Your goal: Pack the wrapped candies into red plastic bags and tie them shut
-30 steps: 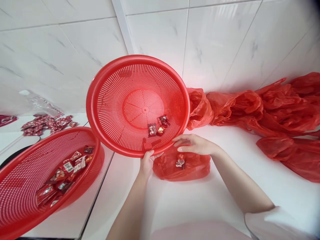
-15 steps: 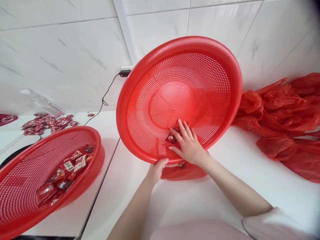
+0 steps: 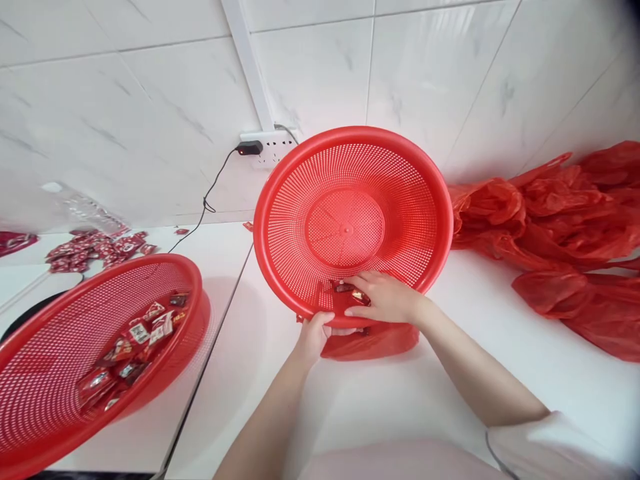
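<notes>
A large red plastic strainer basket (image 3: 345,137) is tilted toward me, its perforated inside facing up. My left hand (image 3: 314,337) grips the near rim, thumb on top and fingers beneath. Inside, my right hand (image 3: 387,300) reaches over the near wall, cupped beside a few small wrapped snack packets (image 3: 359,297). A gap shows between its thumb and fingers, with the packets in front of it. Under the near rim lies a red plastic bag (image 3: 370,343), partly hidden by the basket.
At left, a second red strainer basket (image 3: 193,273) holds several wrapped packets (image 3: 140,331). Behind it is a heap of small red packets (image 3: 95,250). Red plastic bags (image 3: 565,213) are piled at right. A black cable (image 3: 219,179) runs from a wall socket strip (image 3: 275,148).
The basket has tipped back down and away from the camera, baring the socket strip. My right hand has moved nearer the rim, its fingers now closer together and bent leftward. My left hand keeps its grip.
</notes>
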Demonstrator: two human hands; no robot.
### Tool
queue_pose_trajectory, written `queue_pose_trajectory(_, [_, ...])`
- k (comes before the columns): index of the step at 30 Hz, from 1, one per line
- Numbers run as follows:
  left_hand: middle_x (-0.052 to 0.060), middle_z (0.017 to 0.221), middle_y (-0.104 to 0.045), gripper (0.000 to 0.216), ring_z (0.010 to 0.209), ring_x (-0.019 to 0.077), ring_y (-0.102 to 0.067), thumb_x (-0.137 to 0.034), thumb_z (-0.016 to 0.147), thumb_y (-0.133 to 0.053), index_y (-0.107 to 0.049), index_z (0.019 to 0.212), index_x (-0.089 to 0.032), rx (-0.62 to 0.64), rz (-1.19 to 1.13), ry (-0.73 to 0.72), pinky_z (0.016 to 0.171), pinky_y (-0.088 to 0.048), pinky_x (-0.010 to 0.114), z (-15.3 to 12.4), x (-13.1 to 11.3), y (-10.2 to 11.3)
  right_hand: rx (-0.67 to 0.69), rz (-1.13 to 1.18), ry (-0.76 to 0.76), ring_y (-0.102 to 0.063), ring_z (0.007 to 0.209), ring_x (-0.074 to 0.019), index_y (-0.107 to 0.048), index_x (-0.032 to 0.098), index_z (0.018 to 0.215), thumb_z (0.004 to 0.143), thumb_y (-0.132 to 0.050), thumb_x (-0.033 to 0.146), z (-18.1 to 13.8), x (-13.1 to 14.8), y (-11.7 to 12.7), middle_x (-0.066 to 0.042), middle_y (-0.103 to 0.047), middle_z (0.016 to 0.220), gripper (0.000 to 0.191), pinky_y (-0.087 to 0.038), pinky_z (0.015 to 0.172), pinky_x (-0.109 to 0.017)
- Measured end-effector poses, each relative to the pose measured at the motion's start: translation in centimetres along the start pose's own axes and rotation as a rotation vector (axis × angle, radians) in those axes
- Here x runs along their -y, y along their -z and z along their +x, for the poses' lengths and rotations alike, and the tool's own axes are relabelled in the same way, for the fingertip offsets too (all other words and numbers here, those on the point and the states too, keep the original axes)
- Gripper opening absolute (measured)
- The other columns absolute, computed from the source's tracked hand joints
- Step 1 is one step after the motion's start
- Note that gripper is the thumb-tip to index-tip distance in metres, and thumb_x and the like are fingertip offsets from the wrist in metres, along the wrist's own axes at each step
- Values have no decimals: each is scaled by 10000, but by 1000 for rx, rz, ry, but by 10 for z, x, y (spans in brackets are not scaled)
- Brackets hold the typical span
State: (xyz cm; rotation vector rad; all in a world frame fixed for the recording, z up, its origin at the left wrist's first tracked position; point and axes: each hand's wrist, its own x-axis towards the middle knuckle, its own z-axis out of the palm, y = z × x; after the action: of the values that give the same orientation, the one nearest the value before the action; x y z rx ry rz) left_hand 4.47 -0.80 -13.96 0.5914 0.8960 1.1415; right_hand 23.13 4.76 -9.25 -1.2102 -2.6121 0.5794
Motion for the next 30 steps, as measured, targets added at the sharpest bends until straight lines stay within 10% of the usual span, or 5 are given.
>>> queue_pose_trajectory(9, [112,972,-734,376,1011,357,-661,-189,676,-638,-626,1045,-122,-15,7,9,831,-555,538,3,3,6,139,227,167,-578,1053,-236,-625,252,1173,847,-605,375,-5,-12,18,-64,-635,1123,349,-463,890,-374])
queue_pose_trajectory(20, [124,1019,-727,357,1089,358,-624,-200,664,-633,-636,1011,-114,-23,17,-11,846,-560,512,3,-3,5,-444,518,-17,-627,878,-184,-535,210,902,856,-611,346,9,-10,6,-43,-671,947,162,-466,820,-335])
queue_pose_trajectory(25, [123,1005,-727,335,1104,362,-614,-199,667,-627,-645,990,-113,-37,2,-15,845,-557,512,3,-5,5,-425,1108,-164,-538,562,-109,-493,215,929,854,-571,511,12,-11,5,30,-599,690,315,-427,545,-233])
queue_pose_trajectory(30, [117,1036,-717,358,1086,355,-622,-198,674,-638,-643,1026,-136,-60,9,-51,835,-555,511,6,-8,11,-365,1130,-222,-309,389,-63,-531,208,855,813,-615,549,9,-8,9,90,-413,492,354,-232,387,-200])
